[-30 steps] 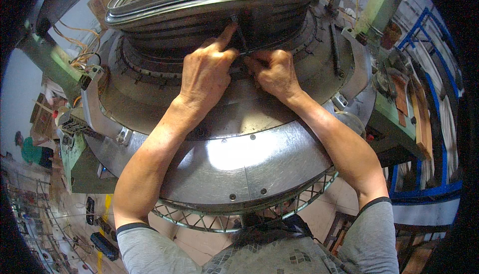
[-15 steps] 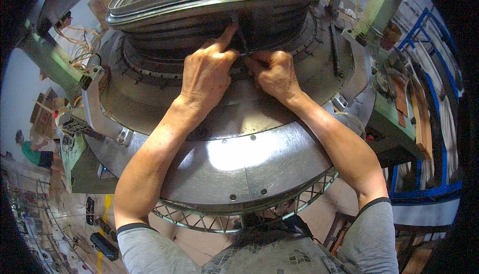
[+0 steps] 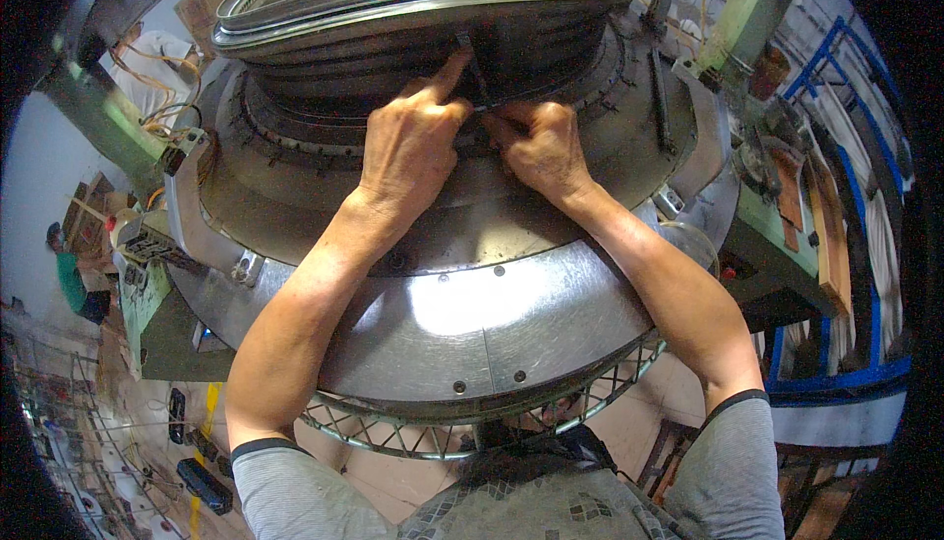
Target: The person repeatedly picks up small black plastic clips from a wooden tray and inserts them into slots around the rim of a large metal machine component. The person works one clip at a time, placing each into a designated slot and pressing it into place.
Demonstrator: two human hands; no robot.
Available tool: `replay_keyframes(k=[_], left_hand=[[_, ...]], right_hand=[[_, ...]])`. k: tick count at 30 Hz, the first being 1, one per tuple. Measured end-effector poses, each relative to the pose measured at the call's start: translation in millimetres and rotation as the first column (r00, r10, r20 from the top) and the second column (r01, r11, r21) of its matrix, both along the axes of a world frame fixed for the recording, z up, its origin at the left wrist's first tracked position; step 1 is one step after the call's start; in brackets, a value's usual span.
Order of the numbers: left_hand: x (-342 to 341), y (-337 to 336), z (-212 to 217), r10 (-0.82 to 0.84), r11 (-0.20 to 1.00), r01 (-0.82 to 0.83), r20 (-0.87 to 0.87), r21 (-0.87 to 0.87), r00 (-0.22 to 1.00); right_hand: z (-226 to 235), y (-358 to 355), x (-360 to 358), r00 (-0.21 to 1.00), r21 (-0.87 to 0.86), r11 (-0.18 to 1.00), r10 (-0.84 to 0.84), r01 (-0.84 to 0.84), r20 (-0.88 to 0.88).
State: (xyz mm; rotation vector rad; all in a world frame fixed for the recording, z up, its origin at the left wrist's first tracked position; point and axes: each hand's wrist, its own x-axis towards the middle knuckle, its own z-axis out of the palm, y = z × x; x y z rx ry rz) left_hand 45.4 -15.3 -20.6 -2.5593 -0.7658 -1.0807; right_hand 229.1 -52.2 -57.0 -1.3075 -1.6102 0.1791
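Observation:
A large round machine, which looks like a circular knitting machine, stands before me, its dark drum topped by a shiny metal rim. My left hand is at the drum's near side. Its index finger stretches up to the top of a narrow dark strip, the thumb is apart, and the other fingers curl under. Beside it, my right hand is closed in a pinch near the strip's lower end. Whatever those fingertips hold is hidden. Below both hands lies a broad polished metal ring plate.
Curved metal brackets and green machine legs flank the ring. A blue frame with pale cloth stands at right. Two people are at the left, one in a green top. A yellow floor line runs at lower left.
My hands stay almost in place against the drum. In the left background, the person in green has shifted slightly right and up, and the other person has bent lower.

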Motion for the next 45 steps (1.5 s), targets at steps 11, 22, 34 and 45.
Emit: replay_keyframes(k=[11,22,34,45], left_hand=[[-7,-4,17,0.133,0.991,-0.130,-0.181,0.032,0.974],[-11,3,17,0.126,0.989,-0.115,-0.117,0.096,0.985],[-11,9,14,0.201,0.979,-0.195,-0.194,0.050,0.960],[-18,0,23,0.070,0.996,-0.073,-0.062,-0.044,0.996]], right_hand=[[3,-3,-16,0.954,0.070,0.997,-0.049,0.029,0.295],[-5,18,-16,0.957,0.175,0.967,-0.218,0.185,0.193],[11,47,-14,0.857,0.190,0.917,-0.397,0.351,0.329],[32,28,-14,0.536,-0.133,0.868,0.169,-0.478,-0.827]])
